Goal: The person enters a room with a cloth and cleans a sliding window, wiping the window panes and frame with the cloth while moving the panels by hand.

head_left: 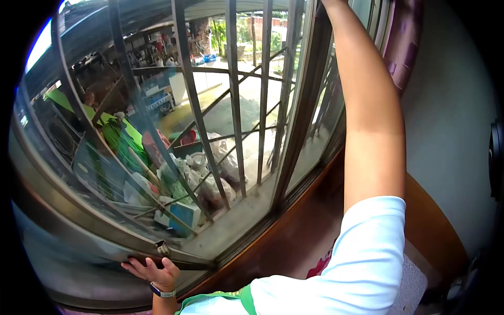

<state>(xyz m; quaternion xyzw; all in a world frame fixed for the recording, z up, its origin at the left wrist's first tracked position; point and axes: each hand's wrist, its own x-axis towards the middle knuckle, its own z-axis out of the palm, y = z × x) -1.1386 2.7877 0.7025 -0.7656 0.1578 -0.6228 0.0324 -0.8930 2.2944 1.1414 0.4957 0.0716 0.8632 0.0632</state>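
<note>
My left hand [152, 273], with a watch [161, 290] on its wrist, is at the lower left against the bottom rail of a window sash [94, 239]. Its fingers are spread and it grips nothing visible. A small metal latch [162, 247] sits on the frame just above the fingertips. My right arm [371, 115] reaches up past the dark upright window frame [299, 105]. The right hand lies beyond the top edge, so its fingers and whatever they touch are hidden.
Metal security bars [233, 94] stand outside the glass. Behind them are plastic bags [226, 163], a blue and white box [184, 215] and green strands [118, 139]. A purple curtain [404, 47] hangs at the right beside a pale wall [451, 126]. Brown wood [430, 220] lies below.
</note>
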